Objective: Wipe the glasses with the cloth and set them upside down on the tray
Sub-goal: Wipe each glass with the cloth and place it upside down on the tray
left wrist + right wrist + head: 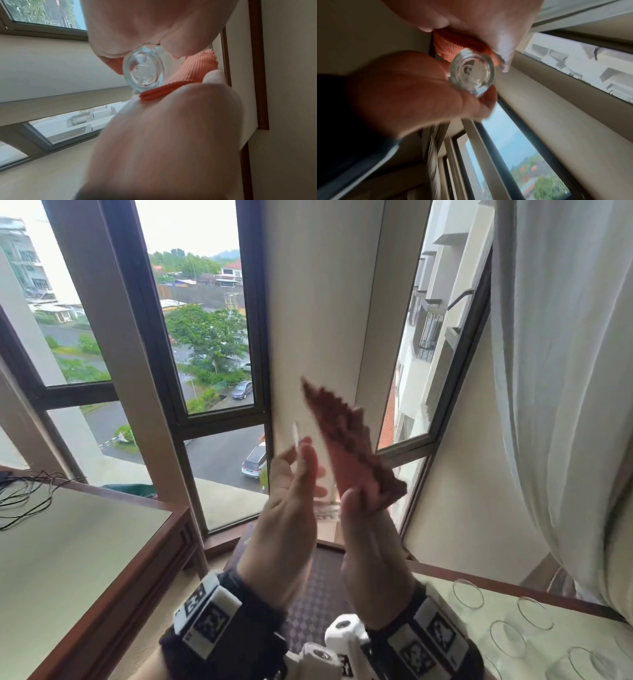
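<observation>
I hold a small clear glass [295, 434] up in front of the window; in the head view it is nearly see-through. My left hand [301, 460] grips it by the sides, base towards me. Its thick round base [144, 69] faces the left wrist camera, and also shows in the right wrist view [471, 72]. My right hand [356, 498] pinches a ribbed orange cloth [346, 446] that sticks up beside the glass. The cloth [200, 65] lies against the glass side, and its folded part [453, 44] sits under my right fingers. The glass mouth is hidden.
Several more clear glasses [467, 594] stand on the glass-topped table [442, 580] at the lower right. Another table [85, 542] with loose black cables [24, 498] is at the left. Window frames [260, 419] and a white curtain [565, 405] lie ahead.
</observation>
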The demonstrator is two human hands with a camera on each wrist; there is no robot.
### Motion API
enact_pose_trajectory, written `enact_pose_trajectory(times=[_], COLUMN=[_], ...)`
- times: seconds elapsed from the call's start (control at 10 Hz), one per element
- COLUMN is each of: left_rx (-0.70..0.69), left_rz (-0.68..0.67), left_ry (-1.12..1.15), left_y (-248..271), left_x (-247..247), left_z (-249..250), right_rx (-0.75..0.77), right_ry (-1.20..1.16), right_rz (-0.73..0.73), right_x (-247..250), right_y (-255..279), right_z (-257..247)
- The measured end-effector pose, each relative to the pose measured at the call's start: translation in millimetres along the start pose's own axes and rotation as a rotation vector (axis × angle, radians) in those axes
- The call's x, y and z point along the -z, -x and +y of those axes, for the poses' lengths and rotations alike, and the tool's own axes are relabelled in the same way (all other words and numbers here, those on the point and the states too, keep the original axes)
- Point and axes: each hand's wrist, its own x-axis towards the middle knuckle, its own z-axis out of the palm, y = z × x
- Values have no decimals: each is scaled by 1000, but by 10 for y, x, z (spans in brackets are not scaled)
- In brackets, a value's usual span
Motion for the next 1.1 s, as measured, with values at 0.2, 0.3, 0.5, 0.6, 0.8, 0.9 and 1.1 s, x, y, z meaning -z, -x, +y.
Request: enact_pose_trajectory(times=[0.2, 0.3, 0.5, 0.6, 0.8, 0.9, 1.1], left_rx=[-45, -49, 69, 93, 17, -84, -284], left_rz=[-12, -85, -34, -23, -20, -71, -135], left_ry=[88, -23, 6, 109, -5, -95, -242], left_y=[-17, 86, 57, -43, -183, -204, -136], left_x=[129, 49, -11, 3, 108, 119, 169], left_z=[133, 47, -38, 157, 377, 346, 254], right_rx=[-166, -244, -5, 34, -37, -325, -544], right_ry=[-135, -193, -264, -57, 37, -131, -674], right_rz=[-82, 16, -74, -89, -9, 35, 206], right_x=[19, 124, 190, 77, 33, 32, 93], right_y=[140, -83, -127, 81, 427, 371, 14], right_z=[4, 50, -197, -76, 383, 412, 195])
